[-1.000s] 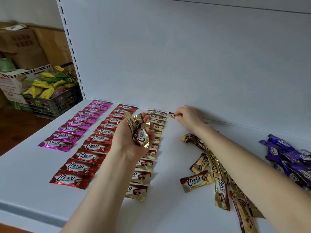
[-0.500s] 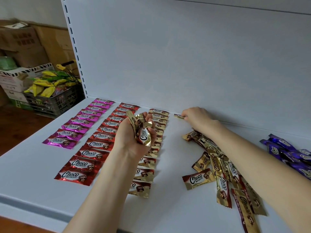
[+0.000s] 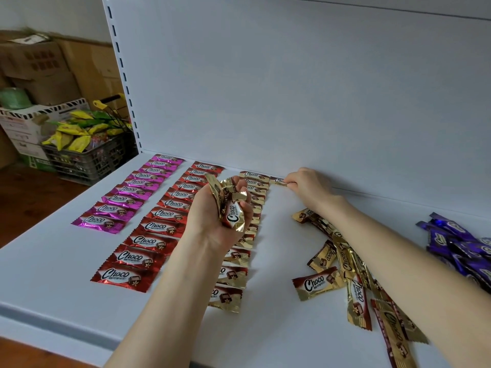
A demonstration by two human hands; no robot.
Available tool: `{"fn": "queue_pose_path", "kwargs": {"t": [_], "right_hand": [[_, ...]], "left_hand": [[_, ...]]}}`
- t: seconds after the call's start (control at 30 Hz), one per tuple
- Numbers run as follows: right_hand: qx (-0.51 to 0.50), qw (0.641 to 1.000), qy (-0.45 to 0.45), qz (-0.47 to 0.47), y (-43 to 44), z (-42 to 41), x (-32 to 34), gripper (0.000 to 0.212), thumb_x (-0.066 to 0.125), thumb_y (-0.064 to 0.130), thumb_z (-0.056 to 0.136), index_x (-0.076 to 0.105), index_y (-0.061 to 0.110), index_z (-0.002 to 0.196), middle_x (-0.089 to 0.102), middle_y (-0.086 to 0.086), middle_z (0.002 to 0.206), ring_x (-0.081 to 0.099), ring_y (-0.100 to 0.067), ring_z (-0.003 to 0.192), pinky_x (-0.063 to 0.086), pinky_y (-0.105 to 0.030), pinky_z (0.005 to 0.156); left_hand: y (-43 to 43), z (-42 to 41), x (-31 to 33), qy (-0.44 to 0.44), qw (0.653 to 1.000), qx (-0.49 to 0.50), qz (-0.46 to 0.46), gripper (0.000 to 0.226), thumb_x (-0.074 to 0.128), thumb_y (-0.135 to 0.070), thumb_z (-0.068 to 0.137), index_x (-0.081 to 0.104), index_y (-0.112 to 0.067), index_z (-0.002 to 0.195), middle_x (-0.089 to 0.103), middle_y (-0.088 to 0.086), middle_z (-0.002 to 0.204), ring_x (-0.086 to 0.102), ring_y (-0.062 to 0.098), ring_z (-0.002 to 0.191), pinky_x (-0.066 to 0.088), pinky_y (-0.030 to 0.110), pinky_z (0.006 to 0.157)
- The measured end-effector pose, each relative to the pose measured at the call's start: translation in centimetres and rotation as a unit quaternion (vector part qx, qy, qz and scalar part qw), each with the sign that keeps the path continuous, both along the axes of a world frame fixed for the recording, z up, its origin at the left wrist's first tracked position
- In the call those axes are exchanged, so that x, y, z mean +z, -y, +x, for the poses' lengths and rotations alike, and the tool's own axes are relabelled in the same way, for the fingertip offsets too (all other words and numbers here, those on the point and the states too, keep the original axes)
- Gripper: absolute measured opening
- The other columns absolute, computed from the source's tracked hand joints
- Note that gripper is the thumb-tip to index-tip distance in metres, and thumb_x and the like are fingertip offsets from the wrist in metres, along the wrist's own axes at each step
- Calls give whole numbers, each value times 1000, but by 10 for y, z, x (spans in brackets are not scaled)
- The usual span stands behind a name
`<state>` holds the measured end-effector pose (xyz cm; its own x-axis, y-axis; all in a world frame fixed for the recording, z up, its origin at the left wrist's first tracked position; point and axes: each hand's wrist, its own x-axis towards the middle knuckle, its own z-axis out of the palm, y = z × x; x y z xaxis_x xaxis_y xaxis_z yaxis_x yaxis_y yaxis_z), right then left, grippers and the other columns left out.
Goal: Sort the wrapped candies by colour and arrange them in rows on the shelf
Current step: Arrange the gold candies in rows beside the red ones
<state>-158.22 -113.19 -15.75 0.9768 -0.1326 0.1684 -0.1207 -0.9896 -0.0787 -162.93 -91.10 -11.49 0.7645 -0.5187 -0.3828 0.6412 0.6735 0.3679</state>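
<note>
1. Left hand (image 3: 212,221) is up over the shelf (image 3: 53,274), fingers curled round a bunch of gold candies (image 3: 231,205): a ready supply, I'd say, saving trips to the pile.
2. Right hand (image 3: 308,189) pinches a single gold candy (image 3: 278,181) by its end, flat against the back panel, just beside the head of the gold row (image 3: 236,274) (likely the start of a second gold column).
3. Counting now: pink row (image 3: 127,192) nine, red row (image 3: 159,224) eleven; the gold row hides partly behind the left wrist, so no count.
4. Loose gold pile (image 3: 345,261) lies under the right forearm, purple heap (image 3: 457,243) far right, both unsorted and too tangled to count
</note>
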Motion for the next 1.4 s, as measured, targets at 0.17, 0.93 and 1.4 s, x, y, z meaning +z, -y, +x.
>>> {"fn": "queue_pose_path", "kwargs": {"t": [0.17, 0.93, 1.4], "right_hand": [[-25, 995, 50, 79, 1, -5, 2, 23, 47, 15, 94, 60, 6, 110, 57, -14, 108, 52, -32, 103, 43, -35, 83], [53, 919, 176, 349, -52, -150, 53, 10, 59, 22, 89, 62, 19, 79, 65, 4, 80, 61, -9, 78, 44, -14, 70], [31, 790, 200, 579, -83, -167, 72, 15, 56, 8, 88, 62, 11, 75, 62, 1, 66, 57, -7, 57, 46, -20, 52]], "left_hand": [[0, 1, 0, 1, 1000, -1, 0, 27, 33, -15, 95, 56, -9, 82, 56, 1, 69, 48, 9, 57, 38, 11, 37], [23, -44, 14, 152, 981, 25, 117, 23, 44, -23, 98, 51, -16, 77, 49, -4, 63, 44, 5, 43, 34, 10, 38], [15, -82, 8, 269, 940, -2, 208, 23, 56, -30, 92, 64, -10, 85, 55, 5, 71, 45, 11, 51, 33, 16, 36]]}}
